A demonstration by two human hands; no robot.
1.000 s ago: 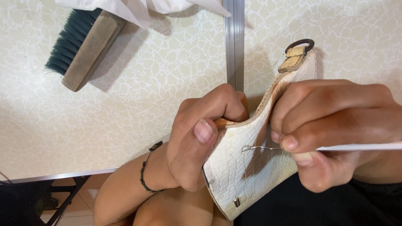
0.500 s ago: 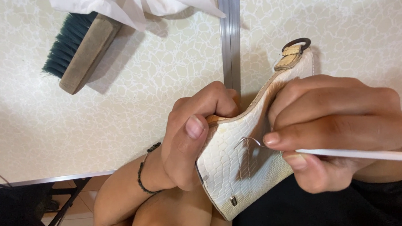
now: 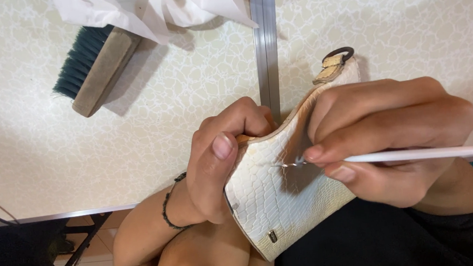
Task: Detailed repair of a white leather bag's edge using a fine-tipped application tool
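- Head view, nearest first: the person's bare knee (image 3: 201,259) and dark clothing fill the bottom edge, below the table's metal rim.
- One white, scale-textured leather piece (image 3: 276,203), curved like a shoe upper or small pouch, is held over the lap at the table's near edge. Its long axis runs from lower left up to upper right, ending in a tan tab with one dark ring (image 3: 338,54).
- Left hand (image 3: 222,162): fingers curled shut around the leather piece's left edge, thumb pressed flat on its face. One dark bracelet (image 3: 169,203) sits on that wrist.
- Right hand (image 3: 394,137): fingers pinched closed on one thin white tool (image 3: 418,154), a pen-like brush or stylus lying almost level, handle running off to the right.
- Key relation: the tool's tip touches the leather face just left of the right fingertips, about midway along the piece, between the two hands. The right hand is the working one and the left only steadies.
- Farther off, on the cream crackle-patterned table (image 3: 80,151): one wooden brush with dark green bristles (image 3: 96,71), well apart to the upper left.
- Farthest: one crumpled white cloth or paper (image 3: 153,7) at the top edge, and one metal strip (image 3: 266,40) running away across the tabletop.
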